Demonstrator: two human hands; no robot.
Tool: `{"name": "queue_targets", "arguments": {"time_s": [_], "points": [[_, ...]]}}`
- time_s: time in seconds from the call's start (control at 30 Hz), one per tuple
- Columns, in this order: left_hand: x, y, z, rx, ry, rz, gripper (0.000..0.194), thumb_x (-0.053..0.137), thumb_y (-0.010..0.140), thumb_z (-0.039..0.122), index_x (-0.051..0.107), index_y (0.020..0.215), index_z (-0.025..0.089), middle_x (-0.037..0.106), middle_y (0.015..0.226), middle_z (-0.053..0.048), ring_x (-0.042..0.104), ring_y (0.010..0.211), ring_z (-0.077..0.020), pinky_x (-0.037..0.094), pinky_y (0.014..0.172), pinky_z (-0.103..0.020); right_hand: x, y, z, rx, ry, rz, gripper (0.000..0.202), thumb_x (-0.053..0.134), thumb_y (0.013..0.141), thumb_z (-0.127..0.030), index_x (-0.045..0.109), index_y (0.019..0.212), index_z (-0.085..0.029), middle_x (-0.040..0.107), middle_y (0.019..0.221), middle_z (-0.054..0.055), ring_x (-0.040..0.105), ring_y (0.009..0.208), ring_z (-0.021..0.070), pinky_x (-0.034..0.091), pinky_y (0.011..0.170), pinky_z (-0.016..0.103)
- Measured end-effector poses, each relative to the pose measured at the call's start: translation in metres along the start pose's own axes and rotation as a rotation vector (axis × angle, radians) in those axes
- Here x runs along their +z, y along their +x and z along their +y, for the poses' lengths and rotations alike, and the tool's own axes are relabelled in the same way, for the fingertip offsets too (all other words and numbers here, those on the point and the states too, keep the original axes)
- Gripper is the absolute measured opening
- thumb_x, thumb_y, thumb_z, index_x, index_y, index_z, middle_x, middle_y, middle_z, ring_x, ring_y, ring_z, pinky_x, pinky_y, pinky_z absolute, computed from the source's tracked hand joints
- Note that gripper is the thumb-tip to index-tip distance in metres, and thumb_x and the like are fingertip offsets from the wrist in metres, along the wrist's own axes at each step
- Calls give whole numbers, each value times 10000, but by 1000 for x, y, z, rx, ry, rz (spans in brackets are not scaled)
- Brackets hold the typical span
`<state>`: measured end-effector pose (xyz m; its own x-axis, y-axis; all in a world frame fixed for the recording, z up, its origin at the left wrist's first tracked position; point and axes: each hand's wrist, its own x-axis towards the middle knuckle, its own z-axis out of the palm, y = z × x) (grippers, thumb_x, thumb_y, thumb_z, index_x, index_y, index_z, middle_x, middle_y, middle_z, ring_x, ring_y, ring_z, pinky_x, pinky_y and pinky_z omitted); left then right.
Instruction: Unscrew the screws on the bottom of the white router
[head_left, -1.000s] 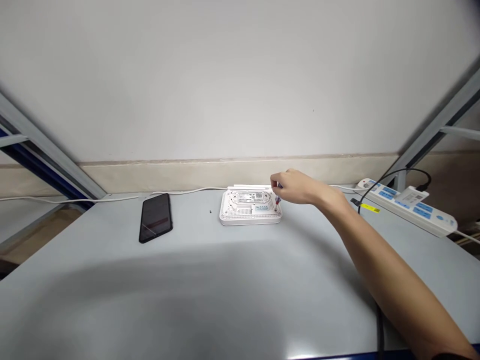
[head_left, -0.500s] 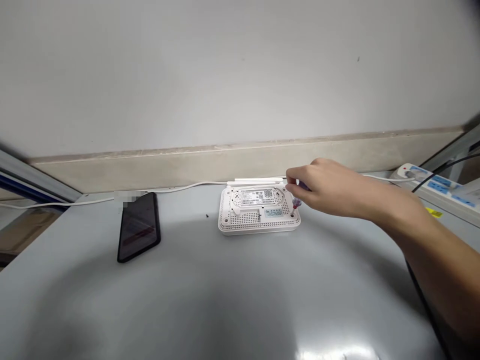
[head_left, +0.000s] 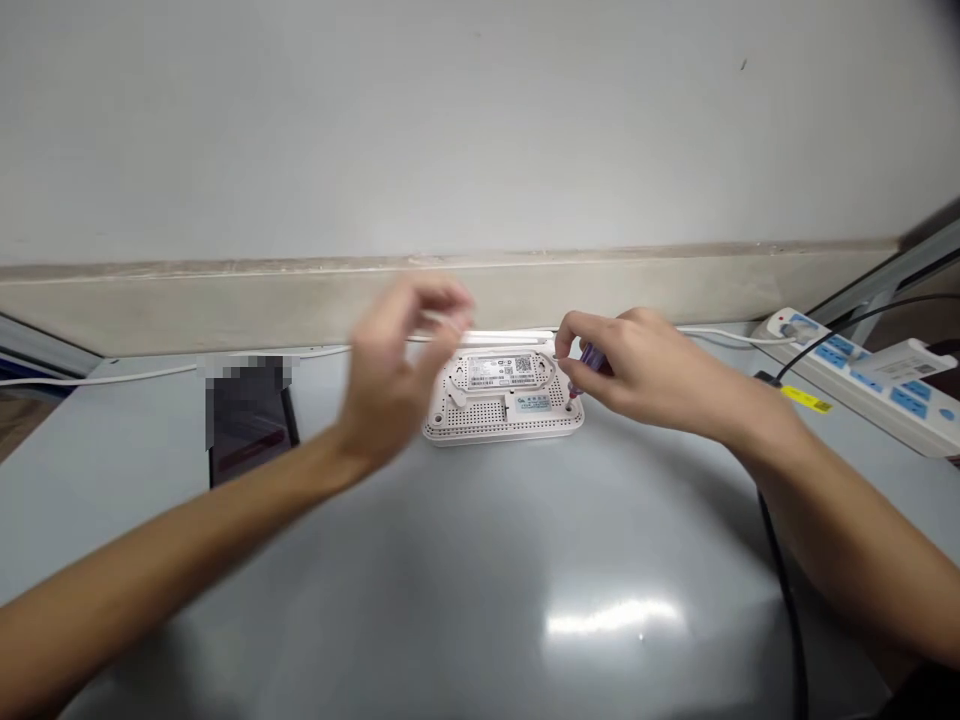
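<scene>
A white router (head_left: 487,408) lies upside down on the grey table, its vented underside and labels facing up. My right hand (head_left: 630,365) is closed around a small screwdriver (head_left: 591,358) with a translucent purple handle. The screwdriver's lower end is at the screw hole in the router's near right corner; whether it touches a screw is hidden. Over the router's left end is my left hand (head_left: 397,370), bent at the fingers but smeared by motion. Whether it holds anything cannot be made out. White antennas (head_left: 514,338) lie along the router's far side.
A dark phone (head_left: 251,430), partly pixelated, lies to the left behind my left forearm. At the right stands a white power strip (head_left: 862,375) with blue sockets and plugs. A black cable (head_left: 780,570) with a yellow tag (head_left: 806,399) runs beside my right arm. The wall borders the table's back.
My left hand has come into view from the left, over the router's left side. My right hand keeps the screwdriver at the same corner. The view has shifted slightly.
</scene>
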<state>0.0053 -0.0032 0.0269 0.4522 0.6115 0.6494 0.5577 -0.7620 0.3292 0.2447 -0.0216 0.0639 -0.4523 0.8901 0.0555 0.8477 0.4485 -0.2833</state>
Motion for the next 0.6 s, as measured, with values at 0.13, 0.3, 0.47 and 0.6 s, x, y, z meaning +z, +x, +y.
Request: {"name": "queue_targets", "arguments": {"time_s": [0.13, 0.3, 0.47, 0.6], "points": [[38, -24, -6, 144, 120, -96, 216, 501, 925, 260, 585, 1111, 189, 606, 1193, -111, 579, 1114, -247, 489, 895, -407, 2, -1, 1, 22, 48, 34, 127, 412, 926, -272, 506, 888, -195, 601, 659, -1, 464, 537, 127, 259, 569, 270], [56, -42, -13, 203, 328, -209, 341, 492, 922, 280, 557, 1236, 161, 525, 1353, -165, 464, 1293, -307, 409, 1015, -465, 18, -3, 5, 64, 166, 248, 294, 380, 960, -335, 438, 705, -202, 496, 569, -14, 393, 507, 120, 270, 565, 285], [54, -45, -14, 200, 354, -218, 379, 502, 918, 292, 551, 1266, 153, 574, 1307, -145, 489, 1272, -311, 423, 1002, -455, 65, 1, -5, 66, 989, 647, 294, 333, 978, -462, 418, 804, -240, 439, 582, -50, 425, 521, 122, 378, 545, 263], [56, -47, -15, 201, 352, -210, 396, 509, 914, 295, 543, 1286, 161, 562, 1329, -138, 483, 1280, -306, 416, 1020, -458, 85, 2, -11, 37, 1347, 703, 203, 404, 945, -459, 337, 869, -282, 261, 538, -96, 271, 466, 117, 373, 500, 253]]}}
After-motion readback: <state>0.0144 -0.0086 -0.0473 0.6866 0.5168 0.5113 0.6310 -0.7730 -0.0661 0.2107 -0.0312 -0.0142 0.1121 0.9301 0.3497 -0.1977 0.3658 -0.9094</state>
